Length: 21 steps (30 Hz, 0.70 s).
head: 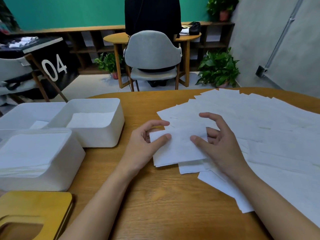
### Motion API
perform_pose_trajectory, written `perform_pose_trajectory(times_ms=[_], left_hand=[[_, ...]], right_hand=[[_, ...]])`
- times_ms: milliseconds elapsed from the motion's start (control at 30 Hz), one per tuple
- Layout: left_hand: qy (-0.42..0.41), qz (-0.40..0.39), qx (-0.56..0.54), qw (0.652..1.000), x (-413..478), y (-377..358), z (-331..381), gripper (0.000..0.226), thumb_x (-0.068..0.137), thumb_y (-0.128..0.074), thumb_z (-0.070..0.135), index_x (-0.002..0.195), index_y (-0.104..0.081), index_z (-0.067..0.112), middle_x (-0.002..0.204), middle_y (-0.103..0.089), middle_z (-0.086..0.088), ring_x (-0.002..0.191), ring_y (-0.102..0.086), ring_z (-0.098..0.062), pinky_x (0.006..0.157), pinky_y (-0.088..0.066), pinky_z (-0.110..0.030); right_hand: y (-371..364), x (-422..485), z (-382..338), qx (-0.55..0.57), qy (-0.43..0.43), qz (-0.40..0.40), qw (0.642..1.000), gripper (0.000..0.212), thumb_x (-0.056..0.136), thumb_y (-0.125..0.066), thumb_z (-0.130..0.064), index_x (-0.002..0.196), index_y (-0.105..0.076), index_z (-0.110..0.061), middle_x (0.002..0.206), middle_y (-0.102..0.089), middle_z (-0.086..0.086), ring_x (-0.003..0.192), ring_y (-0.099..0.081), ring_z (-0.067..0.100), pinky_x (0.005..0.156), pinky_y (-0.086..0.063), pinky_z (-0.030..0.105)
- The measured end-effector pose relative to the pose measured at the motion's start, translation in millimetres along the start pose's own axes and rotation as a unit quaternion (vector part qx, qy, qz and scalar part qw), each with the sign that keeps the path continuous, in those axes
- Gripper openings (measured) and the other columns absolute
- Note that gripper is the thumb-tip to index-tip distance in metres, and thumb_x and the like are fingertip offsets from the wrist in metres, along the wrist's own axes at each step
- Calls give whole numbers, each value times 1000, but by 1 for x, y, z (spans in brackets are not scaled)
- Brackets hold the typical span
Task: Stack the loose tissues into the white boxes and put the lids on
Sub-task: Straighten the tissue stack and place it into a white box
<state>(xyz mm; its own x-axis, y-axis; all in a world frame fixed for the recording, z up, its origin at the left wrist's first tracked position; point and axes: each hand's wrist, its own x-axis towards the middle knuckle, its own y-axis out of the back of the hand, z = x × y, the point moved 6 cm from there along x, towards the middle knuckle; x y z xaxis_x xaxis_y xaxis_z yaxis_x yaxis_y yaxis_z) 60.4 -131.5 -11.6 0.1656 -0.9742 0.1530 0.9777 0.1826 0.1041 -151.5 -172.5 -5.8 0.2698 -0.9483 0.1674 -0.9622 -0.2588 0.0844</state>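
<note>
Left hand [147, 142], right hand [220, 143] pinch tissue stack [180, 147] between them (thumbs on top).

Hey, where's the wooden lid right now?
In the head view the wooden lid lies flat at the near left corner of the table, right beside the tissue-filled white box, on its near side.

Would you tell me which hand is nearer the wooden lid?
Left. The left hand lies right of and beyond the wooden lid; the right hand is farther right; both hold tissues.
</note>
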Motion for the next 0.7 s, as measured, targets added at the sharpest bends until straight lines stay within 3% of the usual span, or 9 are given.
perform_pose_trajectory(times_ms=[100, 200, 267, 333, 433, 533, 633, 700], left_hand=[[-10, 34, -2, 999, 3, -2, -6, 25, 92, -78, 4, 116, -74, 12, 92, -79, 10, 74, -69, 0, 60, -50, -15], [-22, 28, -13, 999, 3, -10, -6, 27, 92, -76, 1, 118, -69, 5, 71, -73, 10, 60, -64, 1, 53, -46, -12], [-33, 15, -12, 999, 1, -16, -3, 33, 93, -76, 2, 124, -66, 10, 73, -74, 8, 65, -68, -2, 58, -50, -16], [-68, 26, 59, 996, 3, -16, -6, 41, 93, -79, 11, 129, -62, 24, 91, -75, 7, 86, -72, -8, 70, -53, -23], [-118, 23, 226, 967, 5, -16, -12, 45, 87, -84, 21, 122, -59, 31, 105, -68, 13, 105, -66, -9, 79, -49, -21], [-163, -81, 329, 927, 3, -29, -16, 35, 82, -86, 37, 111, -68, 32, 111, -65, 21, 115, -58, -3, 90, -42, -24], [-154, -123, 343, 918, 1, -34, -23, 35, 82, -83, 54, 110, -73, 37, 116, -65, 25, 120, -56, -2, 100, -46, -34], [-170, -109, 345, 917, 1, -33, -21, 27, 85, -82, 50, 107, -77, 35, 115, -67, 22, 118, -58, -2, 99, -49, -39]], right_hand=[[3, 1, 2, 2, 4, -17, 1000, 48, 91, -78, -10, 125, -52, -34, 106, -79, 2, 93, -77, 24, 83, -64, 49], [0, 0, -3, -75, 44, -84, 993, 24, 91, -78, -10, 109, -75, -26, 104, -77, -11, 102, -71, 10, 89, -54, 23], [0, 1, 2, -115, 43, -93, 988, 21, 93, -75, -9, 98, -83, -28, 102, -79, -17, 108, -69, 0, 93, -47, 11], [10, 5, 5, -113, 36, -46, 992, 29, 95, -73, -4, 100, -83, -31, 105, -78, -21, 111, -67, -4, 93, -44, 6], [33, 13, 7, -115, 38, 33, 992, 35, 96, -70, -2, 107, -81, -33, 111, -76, -27, 114, -64, -10, 96, -42, 3], [45, 17, 10, -116, 33, 51, 991, 45, 96, -61, 4, 111, -80, -33, 115, -73, -31, 116, -59, -16, 98, -40, 1], [44, 17, 14, -116, 32, 56, 991, 47, 95, -59, 5, 112, -80, -34, 117, -73, -30, 120, -59, -12, 106, -43, 13], [44, 17, 15, -116, 38, 59, 991, 46, 95, -60, 4, 112, -80, -34, 117, -73, -29, 122, -60, -9, 108, -44, 18]])
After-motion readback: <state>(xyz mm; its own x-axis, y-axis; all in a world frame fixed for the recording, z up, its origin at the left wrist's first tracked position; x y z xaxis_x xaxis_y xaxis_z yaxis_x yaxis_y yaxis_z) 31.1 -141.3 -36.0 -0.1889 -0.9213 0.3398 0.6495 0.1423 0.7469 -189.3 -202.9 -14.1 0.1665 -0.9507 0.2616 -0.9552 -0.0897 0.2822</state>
